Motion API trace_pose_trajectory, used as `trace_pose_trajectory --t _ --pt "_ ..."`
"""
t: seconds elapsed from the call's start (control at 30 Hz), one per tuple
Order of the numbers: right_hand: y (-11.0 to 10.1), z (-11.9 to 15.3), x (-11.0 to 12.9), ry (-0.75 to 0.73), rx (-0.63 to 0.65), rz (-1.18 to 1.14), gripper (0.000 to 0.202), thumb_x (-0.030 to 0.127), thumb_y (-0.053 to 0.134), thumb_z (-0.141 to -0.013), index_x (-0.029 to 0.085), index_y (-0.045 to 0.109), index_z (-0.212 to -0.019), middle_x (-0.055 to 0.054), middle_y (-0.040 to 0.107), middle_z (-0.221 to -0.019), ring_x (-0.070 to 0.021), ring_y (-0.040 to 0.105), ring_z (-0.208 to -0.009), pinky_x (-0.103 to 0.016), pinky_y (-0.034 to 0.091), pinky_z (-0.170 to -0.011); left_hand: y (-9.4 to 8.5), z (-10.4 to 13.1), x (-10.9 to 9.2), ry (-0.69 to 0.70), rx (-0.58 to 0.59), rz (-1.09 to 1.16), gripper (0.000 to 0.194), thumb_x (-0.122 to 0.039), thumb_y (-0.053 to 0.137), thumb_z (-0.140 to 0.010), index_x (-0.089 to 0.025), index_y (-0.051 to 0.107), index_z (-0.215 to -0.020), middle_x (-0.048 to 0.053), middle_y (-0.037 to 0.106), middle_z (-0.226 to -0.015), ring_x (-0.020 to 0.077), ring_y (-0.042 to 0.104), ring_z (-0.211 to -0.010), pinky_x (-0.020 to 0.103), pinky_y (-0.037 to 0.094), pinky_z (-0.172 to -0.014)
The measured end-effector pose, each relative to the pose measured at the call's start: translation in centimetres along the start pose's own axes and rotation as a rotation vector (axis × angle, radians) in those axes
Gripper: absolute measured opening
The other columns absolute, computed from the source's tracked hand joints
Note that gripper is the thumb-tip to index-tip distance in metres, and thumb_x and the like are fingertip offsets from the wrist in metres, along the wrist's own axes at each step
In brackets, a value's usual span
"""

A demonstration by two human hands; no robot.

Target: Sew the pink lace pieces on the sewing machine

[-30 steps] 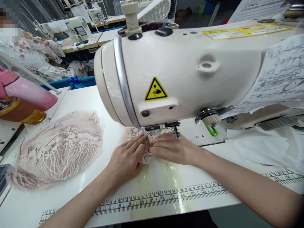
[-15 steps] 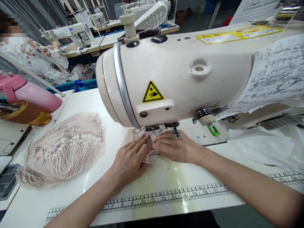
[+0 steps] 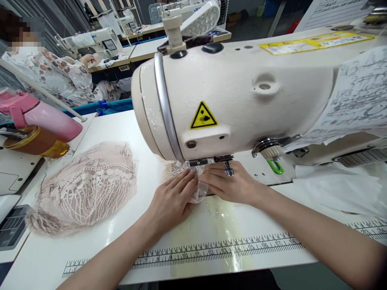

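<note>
A small piece of pale pink lace fabric (image 3: 199,193) lies under the head of a white sewing machine (image 3: 242,92), mostly covered by my hands. My left hand (image 3: 172,193) grips its left side, fingers together on top and the thumb low near the tabletop. Curled fingers of my right hand (image 3: 231,183) hold the right side, close by the machine's needle area, and partly hide behind a small metal screw and spring (image 3: 229,167). The needle itself cannot be made out. A larger piece of lace (image 3: 90,185) with loose dark threads rests on the table at left.
A printed ruler (image 3: 187,255) runs along the table's front edge. White cloth (image 3: 338,185) lies at right. A pink bottle (image 3: 51,119) and an amber container (image 3: 39,141) stand at far left. Another person (image 3: 51,72) sits at a sewing machine (image 3: 93,44) beyond.
The whole view has shifted slightly, with the machine appearing further right. Both hands keep their hold on the lace, which has moved little relative to the machine. The person beyond has moved a hand.
</note>
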State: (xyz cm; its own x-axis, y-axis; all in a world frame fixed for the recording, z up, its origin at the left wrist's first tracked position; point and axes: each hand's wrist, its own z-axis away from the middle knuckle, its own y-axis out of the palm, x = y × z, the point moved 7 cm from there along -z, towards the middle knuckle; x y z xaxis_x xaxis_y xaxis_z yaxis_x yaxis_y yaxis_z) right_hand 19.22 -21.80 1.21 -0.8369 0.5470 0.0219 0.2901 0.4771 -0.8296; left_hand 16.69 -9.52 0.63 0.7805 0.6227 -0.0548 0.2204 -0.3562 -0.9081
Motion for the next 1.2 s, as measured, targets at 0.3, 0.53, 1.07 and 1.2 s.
trace_pose_trajectory --t 0.3,0.53,1.07,1.2 --pt "-0.7 0.0 1.7 -0.044 -0.11 0.023 0.018 0.013 0.049 -0.09 0.021 0.064 -0.088 0.004 0.072 -0.085 -0.0106 0.063 -0.082 -0.026 0.041 -0.06 -0.4 0.5 0.5 0.001 -0.013 0.017 0.035 -0.004 0.046 -0.074 -0.01 0.062 -0.105 0.012 0.065 -0.123 0.024 0.059 -0.119 0.039 0.053 -0.1" --pt "1.7 0.3 2.1 -0.071 -0.001 -0.048 0.021 0.01 0.05 -0.088 0.022 0.067 -0.09 0.002 0.071 -0.088 -0.0118 0.062 -0.087 -0.027 0.054 -0.078 -0.5 0.5 1.3 -0.076 -0.007 0.027 0.033 -0.004 0.048 -0.068 -0.014 0.061 -0.097 0.013 0.067 -0.119 0.0248 0.066 -0.107 0.037 0.059 -0.09" --pt "1.0 -0.4 1.7 0.014 -0.061 0.043 0.019 0.01 0.049 -0.091 0.019 0.066 -0.091 0.002 0.071 -0.087 -0.0095 0.061 -0.082 -0.025 0.042 -0.062 0.0 0.3 1.8 -0.109 0.009 -0.048 0.035 -0.005 0.044 -0.078 -0.013 0.058 -0.109 0.014 0.063 -0.125 0.0252 0.062 -0.114 0.039 0.057 -0.093" --pt "1.1 -0.4 1.7 0.042 -0.024 0.054 0.019 0.008 0.049 -0.089 0.018 0.065 -0.09 0.003 0.071 -0.093 -0.0103 0.062 -0.086 -0.028 0.038 -0.061 0.1 0.3 1.9 -0.124 0.011 -0.054 0.04 -0.003 0.044 -0.074 -0.012 0.058 -0.11 0.015 0.062 -0.127 0.0263 0.062 -0.115 0.041 0.057 -0.093"
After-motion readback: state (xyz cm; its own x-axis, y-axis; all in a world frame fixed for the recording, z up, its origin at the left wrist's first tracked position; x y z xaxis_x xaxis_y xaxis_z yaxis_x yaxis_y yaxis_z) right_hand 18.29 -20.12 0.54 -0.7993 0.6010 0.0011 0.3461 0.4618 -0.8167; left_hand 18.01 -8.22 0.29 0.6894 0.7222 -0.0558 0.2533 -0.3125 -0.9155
